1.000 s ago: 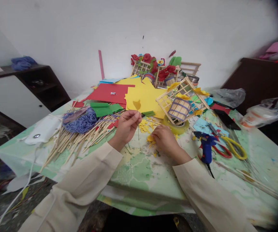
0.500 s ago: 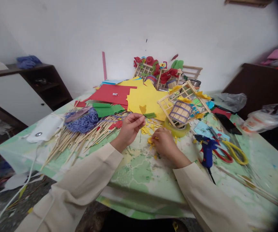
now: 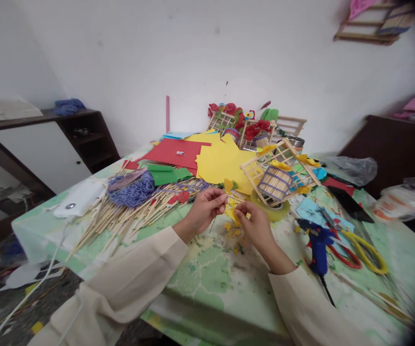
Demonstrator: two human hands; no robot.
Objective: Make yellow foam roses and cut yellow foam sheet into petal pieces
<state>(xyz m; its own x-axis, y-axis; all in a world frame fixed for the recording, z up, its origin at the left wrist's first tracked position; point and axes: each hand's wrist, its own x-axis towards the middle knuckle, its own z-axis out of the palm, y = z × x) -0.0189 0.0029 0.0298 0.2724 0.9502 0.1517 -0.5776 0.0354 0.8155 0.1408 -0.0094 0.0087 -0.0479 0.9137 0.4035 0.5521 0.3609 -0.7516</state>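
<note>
Hands meet over the middle of the counter (image 3: 200, 276) in the head view, the only one given. The left hand (image 3: 203, 212) is narrow, thumb and fingertips pinched together on a thin dark stem (image 3: 212, 224) that runs down below them. A yellow petal (image 3: 228, 185) with a bit of green shows just beyond these fingertips; whether it is joined to the stem, I cannot tell. The right hand (image 3: 257, 225), near the left but apart from it, is also narrow, its fingertips closed on a small yellow piece (image 3: 233, 215) above loose yellow scraps (image 3: 236, 233).

As far as I can judge, the work is partway through. Done, by the look of it: the tilted lattice frame (image 3: 252, 185) leaning on a tape roll (image 3: 281, 212), with its stick basket (image 3: 274, 182) and yellow flowers attached, and the frames behind with red flowers (image 3: 256, 129). The piece between the hands seems unfinished, the yellow piece and the stem being held separately. Materials remain: yellow sheets (image 3: 221, 164), green paper (image 3: 164, 175), loose sticks (image 3: 120, 222) and purple yarn (image 3: 132, 191). The glue gun (image 3: 319, 249) and scissors (image 3: 368, 252) lie to the right, untouched.
</note>
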